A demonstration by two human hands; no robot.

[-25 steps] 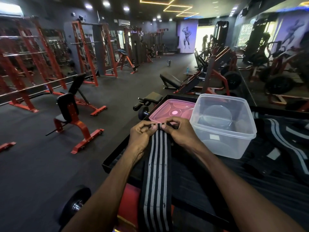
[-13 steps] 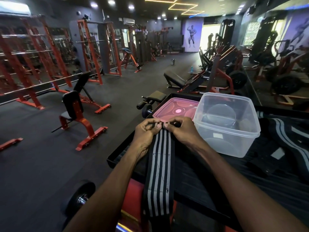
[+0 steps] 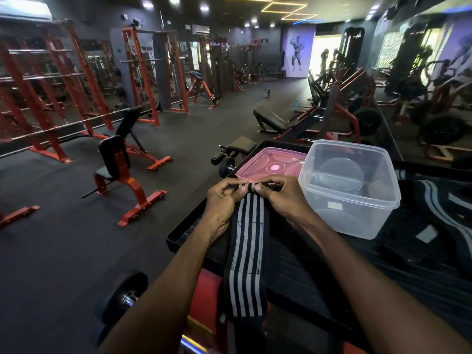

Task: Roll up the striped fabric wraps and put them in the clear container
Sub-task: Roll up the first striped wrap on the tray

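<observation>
A black wrap with grey stripes (image 3: 247, 254) lies lengthwise on the black tray (image 3: 186, 233) and hangs over its near edge. Its far end is folded into a small roll. My left hand (image 3: 222, 200) and my right hand (image 3: 281, 198) pinch that rolled end from either side, thumbs on top. The clear container (image 3: 350, 190) stands open just right of my right hand, with nothing fabric inside. A second striped wrap (image 3: 439, 200) lies spread at the far right of the tray.
A pink lid (image 3: 270, 164) lies flat behind my hands, left of the container. The tray sits on a red machine with a weight plate (image 3: 125, 295) below left. Red benches (image 3: 122, 175) and racks fill the gym floor to the left.
The roll at the wrap's far end has grown slightly as both hands turned it toward me. The view shifted a little; the container and lid have not moved.
</observation>
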